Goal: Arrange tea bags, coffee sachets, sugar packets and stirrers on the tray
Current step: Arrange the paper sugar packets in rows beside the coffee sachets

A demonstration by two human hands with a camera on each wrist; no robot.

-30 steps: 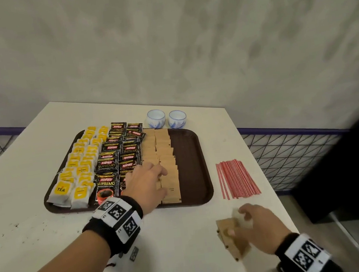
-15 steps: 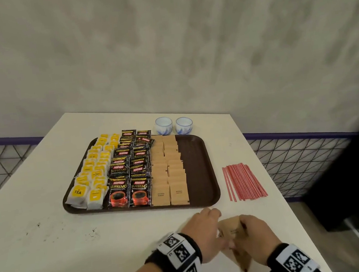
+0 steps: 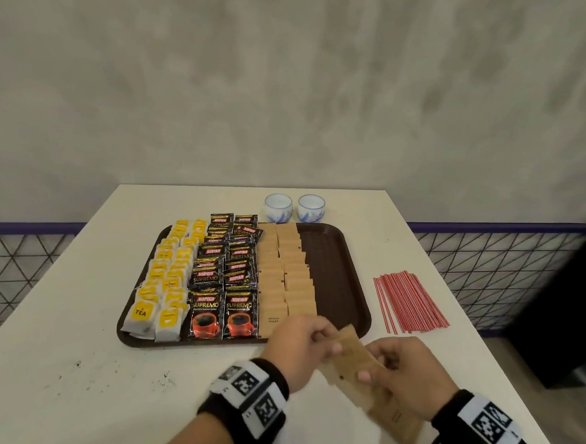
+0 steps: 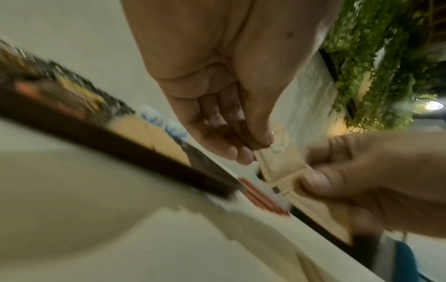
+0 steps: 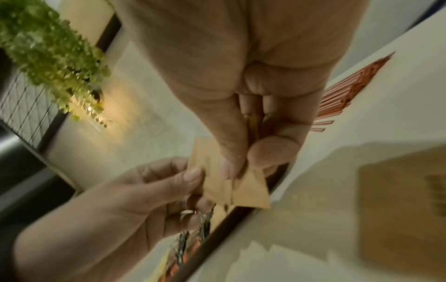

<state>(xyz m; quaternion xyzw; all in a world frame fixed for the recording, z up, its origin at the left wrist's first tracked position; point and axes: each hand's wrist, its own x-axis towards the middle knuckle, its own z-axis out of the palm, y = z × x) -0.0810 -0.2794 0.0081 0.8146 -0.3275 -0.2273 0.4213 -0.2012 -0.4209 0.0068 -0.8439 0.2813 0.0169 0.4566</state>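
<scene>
Both hands work one small stack of brown sugar packets [image 3: 353, 364] just short of the tray's near edge. Left hand [image 3: 300, 339] pinches the top packet between thumb and fingertips, seemingly peeling it off. Right hand [image 3: 408, 373] grips the rest of the stack, thumb on top, fingers curled under. Wrist views agree: each hand is closed on brown paper, neither is free.

Just ahead of the left hand: brown tray [image 3: 328, 254] on the white table [image 3: 84, 395].
- Far-left side of the tray: tea bags [image 3: 166, 285], two overlapping columns, look complete.
- Next in: coffee sachets [image 3: 224, 278], two columns, look complete.
- Directly ahead of the left hand: sugar packets on the tray [image 3: 284, 270], two columns run front to back. The held stack has yet to go down.
- Ahead of the right hand: the tray's right strip is bare brown surface.

Right of the tray, ahead of the right hand: red stirrers [image 3: 408, 300] in a loose bundle on the table, none on the tray.

Beyond the tray's far edge: two small blue-and-white cups [image 3: 295, 208].

Judgement: tea and coffee done, sugar nearly done, stirrers not started. The bare strip looks like the stirrers' slot, unless the leftover sugar takes part of it. Roughly two-thirds through.
</scene>
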